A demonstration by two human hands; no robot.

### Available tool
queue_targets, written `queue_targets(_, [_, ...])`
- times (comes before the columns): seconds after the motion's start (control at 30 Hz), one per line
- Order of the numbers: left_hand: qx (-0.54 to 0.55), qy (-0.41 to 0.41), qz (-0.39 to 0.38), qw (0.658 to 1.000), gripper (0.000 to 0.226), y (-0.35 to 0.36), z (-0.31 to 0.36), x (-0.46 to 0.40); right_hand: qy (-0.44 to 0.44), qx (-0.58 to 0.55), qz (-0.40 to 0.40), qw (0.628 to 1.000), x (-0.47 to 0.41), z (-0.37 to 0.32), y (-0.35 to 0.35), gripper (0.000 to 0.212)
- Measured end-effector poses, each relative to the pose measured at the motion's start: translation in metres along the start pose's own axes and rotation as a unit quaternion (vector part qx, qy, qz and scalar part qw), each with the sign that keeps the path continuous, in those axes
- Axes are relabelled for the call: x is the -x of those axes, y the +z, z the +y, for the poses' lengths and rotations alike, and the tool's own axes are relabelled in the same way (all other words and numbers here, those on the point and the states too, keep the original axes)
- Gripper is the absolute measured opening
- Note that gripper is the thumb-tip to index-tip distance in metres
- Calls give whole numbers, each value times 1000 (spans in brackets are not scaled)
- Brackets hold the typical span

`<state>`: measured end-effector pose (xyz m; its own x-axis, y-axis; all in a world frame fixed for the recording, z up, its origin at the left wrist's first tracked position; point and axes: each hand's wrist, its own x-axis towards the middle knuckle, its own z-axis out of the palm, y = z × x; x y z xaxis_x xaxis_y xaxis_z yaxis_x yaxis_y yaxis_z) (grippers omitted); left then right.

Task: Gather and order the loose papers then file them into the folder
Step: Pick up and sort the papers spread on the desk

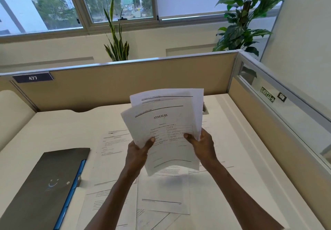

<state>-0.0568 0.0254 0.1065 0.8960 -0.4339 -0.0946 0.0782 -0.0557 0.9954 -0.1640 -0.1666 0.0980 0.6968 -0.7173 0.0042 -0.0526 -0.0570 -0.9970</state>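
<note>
Sheaf [166, 129] of white printed sheets, raised above desk [53, 126] and pinched at lower half by both hands. Left hand [138, 153] closed on lower left edge, thumb flat across front page, remaining fingers hidden behind. Right hand [204, 144] closed on lower right edge, thumb on front page, fingers wrapped behind. Front page headed "ANNEXURE", underlined, with ruled table beneath and black rule near top and bottom; smaller print blurred. At least two further sheets fanned out behind, top corners offset up and to the right, bottom edge bowed slightly. Paper thin, matte, flexible. Loose sheets [161, 194] spread flat on desk beneath hands, overlapping at varied angles, printed with short text blocks and ruled lines. Folder [44, 190] lying closed at left of loose sheets, well apart from hands: dark grey, smooth cover, rectangular, bright blue strip along right edge, faint pale emblem on front. Desk pale cream, smooth, with rounded cut-out at rear edge. Beige fabric partition [125, 84] with metal trim behind desk, bearing dark plate reading "477". Two leafy plants beyond partition, below window.
</note>
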Motion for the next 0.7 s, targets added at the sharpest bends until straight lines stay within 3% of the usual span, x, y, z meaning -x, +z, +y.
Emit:
queue_targets(0.33, [-27,-44,32,998,35,8,-24,17,44,-8,-69,997,11,40,2,50])
queue_targets(0.53, [-15,-29,73,997,28,17,-28,20,37,-1,-79,996,6,43,-1,41])
queue_targets(0.7, [-18,-34,57,998,41,9,-38,21,33,6,-89,995,6,51,0,33])
